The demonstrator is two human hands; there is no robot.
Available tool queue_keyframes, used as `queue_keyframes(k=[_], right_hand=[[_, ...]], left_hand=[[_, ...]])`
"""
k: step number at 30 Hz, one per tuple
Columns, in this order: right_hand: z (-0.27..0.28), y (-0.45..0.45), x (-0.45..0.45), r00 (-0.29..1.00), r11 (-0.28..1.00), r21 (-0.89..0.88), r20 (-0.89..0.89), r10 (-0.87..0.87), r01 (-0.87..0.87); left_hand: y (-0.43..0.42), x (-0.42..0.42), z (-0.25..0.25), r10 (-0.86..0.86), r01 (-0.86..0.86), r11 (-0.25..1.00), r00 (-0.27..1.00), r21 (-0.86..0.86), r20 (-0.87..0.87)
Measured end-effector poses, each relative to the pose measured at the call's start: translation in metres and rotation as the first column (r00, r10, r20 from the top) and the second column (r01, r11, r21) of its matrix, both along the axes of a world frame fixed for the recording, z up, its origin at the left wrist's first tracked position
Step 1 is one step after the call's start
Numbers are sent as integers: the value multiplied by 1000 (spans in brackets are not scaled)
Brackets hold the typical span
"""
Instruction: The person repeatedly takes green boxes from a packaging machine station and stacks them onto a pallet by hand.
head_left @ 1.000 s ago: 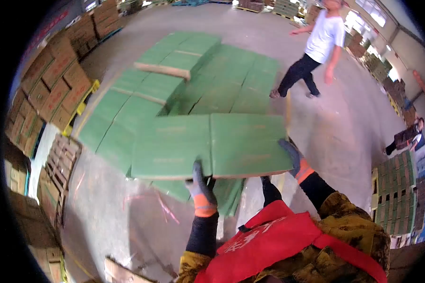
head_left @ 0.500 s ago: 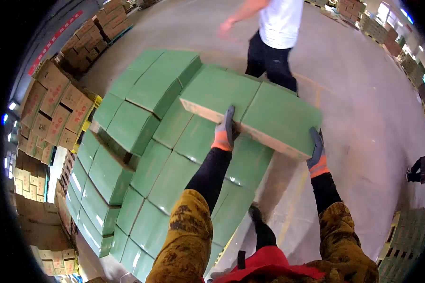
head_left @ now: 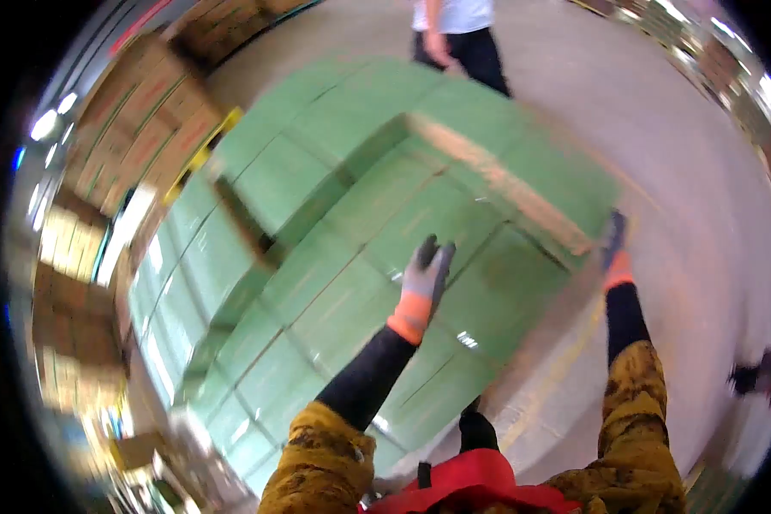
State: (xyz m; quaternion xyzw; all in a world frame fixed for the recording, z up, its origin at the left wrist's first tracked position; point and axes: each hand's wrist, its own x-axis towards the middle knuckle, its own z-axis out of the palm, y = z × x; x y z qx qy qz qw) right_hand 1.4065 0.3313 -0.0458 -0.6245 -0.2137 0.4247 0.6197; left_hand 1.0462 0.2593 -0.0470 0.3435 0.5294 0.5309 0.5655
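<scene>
A pair of green-topped boxes (head_left: 522, 146) rests on the far right part of a wide stack of green boxes (head_left: 334, 283), its brown side facing me. My left hand (head_left: 424, 278), in a grey and orange glove, is over the lower layer of the stack, fingers apart and holding nothing. Beside the right end of the pair is my right hand (head_left: 615, 248), blurred, its fingers upright at the corner; whether it touches the box is unclear. More green boxes (head_left: 274, 180) form a raised layer on the left.
A person (head_left: 458, 43) in a white shirt stands behind the stack. Brown cartons (head_left: 137, 120) are piled at the left by a yellow pallet (head_left: 201, 154). Another person (head_left: 767, 373) is at the right edge. Grey floor (head_left: 660, 171) lies to the right.
The pair of boxes has gone from my two hands onto the far right of the stack. My left hand has let go and drawn back. The person in white is farther off than half a second ago.
</scene>
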Motion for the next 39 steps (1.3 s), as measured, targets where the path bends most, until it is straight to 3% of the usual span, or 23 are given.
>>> queue_keyframes(k=[2, 4, 6, 7, 9, 10, 11, 12, 13, 14, 15, 16, 18, 20, 23, 24, 26, 27, 28, 30, 32, 35, 39], right_hand=[[5, -35, -34, 904, 987, 157, 425, -47, -22], [27, -81, -117, 771, 936, 298, 635, -50, -185], [42, -149, -242, 715, 823, 300, 677, 173, -483], [45, -198, -312, 654, 716, 266, 677, 338, -646], [49, -330, -461, 332, 327, 114, 559, 760, -938], [41, -403, -535, 206, 158, 321, 121, 971, -934], [56, -473, -610, -66, -25, 372, -98, 993, -928], [70, -542, -685, -315, -183, 397, -296, 902, -899], [44, -606, -751, -360, -321, 386, -31, 932, -865], [41, -656, -820, -426, -354, 324, -188, 885, -877], [8, -700, -886, -444, -395, 241, -204, 872, -887], [-23, -740, -945, -438, -412, 152, -233, 869, -898], [-57, -808, -1042, -424, -436, 37, -316, 849, -899], [-53, -859, -1106, -424, -456, 36, -443, 790, -889], [-63, -892, -1137, -409, -402, 111, -426, 807, -909], [-72, -892, -1141, -399, -376, 138, -373, 837, -917], [-50, -902, -1141, -370, -357, 98, -217, 903, -929], [-39, -902, -1143, -383, -382, 40, -181, 906, -923], [-24, -901, -1143, -391, -399, -21, -148, 908, -917], [-14, -904, -1147, -266, -281, -2, -324, 908, -960], [0, -907, -1147, -217, -243, -20, -385, 897, -970], [17, -902, -1150, -249, -289, -68, -347, 904, -955], [33, -879, -1144, -273, -325, -63, -409, 871, -943]], left_hand=[[-106, -78, 12, 182, -182, 983, 983, -2, -14], [-232, -177, 21, 432, -430, 901, 901, 47, -31], [-377, -292, 15, 765, -760, 643, 642, 98, -45], [-460, -343, 17, 917, -898, 398, 383, 186, -111], [-615, -440, 12, 923, -902, -58, -211, 428, -321], [-679, -490, 8, 754, -783, -204, -508, 588, -415], [-735, -539, 16, 568, -792, -189, -571, 581, -593], [-787, -584, 18, 345, -809, -168, -583, 563, -735], [-826, -626, 23, 139, -815, -18, -576, 579, -806], [-858, -675, 27, -76, -819, 137, -570, 557, -818], [-887, -713, 24, -213, -836, 283, -533, 470, -819], [-914, -748, 15, -224, -904, 229, -410, 361, -884], [-970, -787, -18, -599, -885, 465, -298, -19, -743], [-976, -785, -27, 45, -886, 295, -360, 357, -932], [-990, -784, -10, 309, -891, 269, -279, 365, -909], [-1013, -799, -18, 633, -864, 139, -299, 485, -714], [-1041, -839, -28, 567, -662, -541, -742, 519, -356], [-1073, -862, -49, 825, -821, -557, -564, 127, -29], [-1105, -885, -67, 836, -918, -326, -391, -224, 386], [-1124, -908, -43, 842, -878, -1, -259, -479, 474], [-1119, -917, -27, 910, -908, 93, -90, -409, 405], [-1140, -943, -96, 940, -932, 135, 14, -335, 340], [-1114, -909, -46, 860, -872, 229, -27, -433, 509]])
